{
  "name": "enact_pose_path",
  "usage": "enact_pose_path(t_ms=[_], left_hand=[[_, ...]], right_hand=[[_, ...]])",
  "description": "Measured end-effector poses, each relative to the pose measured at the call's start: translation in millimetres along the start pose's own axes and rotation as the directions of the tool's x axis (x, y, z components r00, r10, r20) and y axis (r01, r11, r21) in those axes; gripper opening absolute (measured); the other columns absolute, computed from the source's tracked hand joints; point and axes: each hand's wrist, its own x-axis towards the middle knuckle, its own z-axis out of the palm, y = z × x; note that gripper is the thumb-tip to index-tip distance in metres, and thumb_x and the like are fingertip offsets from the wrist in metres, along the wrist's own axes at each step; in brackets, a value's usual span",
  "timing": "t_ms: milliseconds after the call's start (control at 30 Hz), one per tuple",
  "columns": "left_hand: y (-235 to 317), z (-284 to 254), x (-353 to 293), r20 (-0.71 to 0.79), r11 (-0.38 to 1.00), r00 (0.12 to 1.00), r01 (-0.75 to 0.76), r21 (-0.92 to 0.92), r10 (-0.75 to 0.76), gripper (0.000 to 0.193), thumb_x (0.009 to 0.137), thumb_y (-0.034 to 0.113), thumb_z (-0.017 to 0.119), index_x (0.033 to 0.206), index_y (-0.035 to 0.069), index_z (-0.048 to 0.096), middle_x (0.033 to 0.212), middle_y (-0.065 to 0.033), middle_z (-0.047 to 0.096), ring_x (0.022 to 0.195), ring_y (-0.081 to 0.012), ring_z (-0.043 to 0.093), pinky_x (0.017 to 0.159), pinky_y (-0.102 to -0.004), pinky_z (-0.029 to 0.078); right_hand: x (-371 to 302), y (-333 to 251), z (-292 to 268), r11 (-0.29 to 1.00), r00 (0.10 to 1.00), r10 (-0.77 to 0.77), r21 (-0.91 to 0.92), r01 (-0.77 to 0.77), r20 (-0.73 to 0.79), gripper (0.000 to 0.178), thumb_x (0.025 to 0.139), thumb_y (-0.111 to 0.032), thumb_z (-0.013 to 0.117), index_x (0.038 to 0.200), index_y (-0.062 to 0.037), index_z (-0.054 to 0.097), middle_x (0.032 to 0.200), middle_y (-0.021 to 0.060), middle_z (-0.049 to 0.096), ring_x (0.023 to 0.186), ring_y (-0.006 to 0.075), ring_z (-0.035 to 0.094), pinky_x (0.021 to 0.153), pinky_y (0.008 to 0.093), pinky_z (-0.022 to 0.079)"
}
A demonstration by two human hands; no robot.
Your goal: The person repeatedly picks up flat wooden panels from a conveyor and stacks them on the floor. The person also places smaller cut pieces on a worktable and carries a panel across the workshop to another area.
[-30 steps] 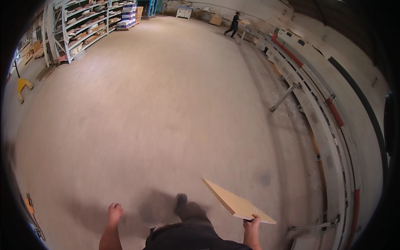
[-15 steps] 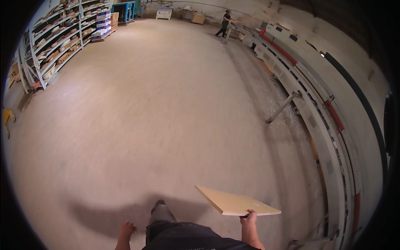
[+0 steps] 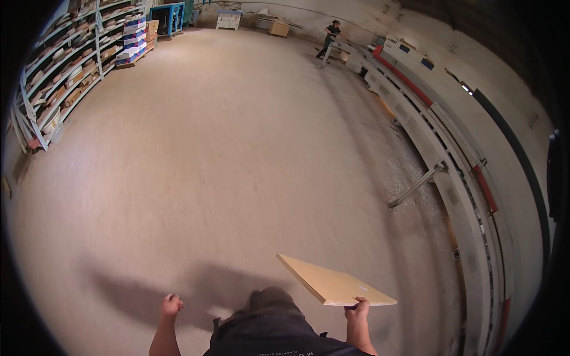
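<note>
My right hand grips a flat, pale wooden board by its near edge, with the thumb on top. The board is held out at the lower right, its surface tilted, and a small white mark shows on its upper face. Something dark purple peeks out beside the fingers under the edge; its kind cannot be made out. Away to the left, my left hand hangs over the floor with its fingers curled in, and no object shows in it.
A long grey machine with red strips runs along the right, a metal support arm jutting from it. Shelving full of items and stacked boxes stand at the far left. Another person stands at the machine's far end.
I have moved forward along the floor, so the shelving and machine have come nearer. My left hand has swung up and slightly left. The board stays in my right hand.
</note>
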Motion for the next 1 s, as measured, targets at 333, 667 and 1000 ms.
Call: enact_pose_path(t_ms=[333,667,1000], left_hand=[[99,74,135,0.161,0.923,0.919,0.326,0.202,-0.36,0.019,0.088,0.016,0.056,0.082,-0.001,0.063,0.072,-0.0124,0.066,0.06,-0.0223,0.067,0.05,-0.0341,0.052],[240,132,288,0.056,0.971,0.972,0.232,-0.056,-0.229,0.025,0.089,0.022,0.057,0.1,0.001,0.058,0.077,-0.0133,0.067,0.062,-0.0229,0.066,0.052,-0.0324,0.047],[377,154,521,0.099,0.941,0.936,0.333,0.057,-0.338,0.017,0.088,0.017,0.054,0.093,0.0,0.057,0.069,-0.0142,0.066,0.052,-0.0234,0.064,0.045,-0.0344,0.047]], right_hand=[[125,56,238,0.996,0.998,0.059,-0.059,-0.06,-0.029,0.038,0.075,-0.009,0.052,0.112,-0.0037,0.049,0.12,0.0161,0.055,0.108,0.0363,0.057,0.091,0.0568,0.049],[193,70,502,0.99,0.987,0.1,-0.11,-0.087,0.128,0.044,0.076,-0.008,0.053,0.119,0.0004,0.047,0.12,0.0177,0.055,0.111,0.0387,0.055,0.099,0.0542,0.045],[230,94,749,0.996,0.965,0.055,-0.087,-0.033,0.256,0.044,0.073,-0.006,0.052,0.116,0.0043,0.047,0.114,0.0176,0.056,0.107,0.0358,0.055,0.1,0.0466,0.046]])
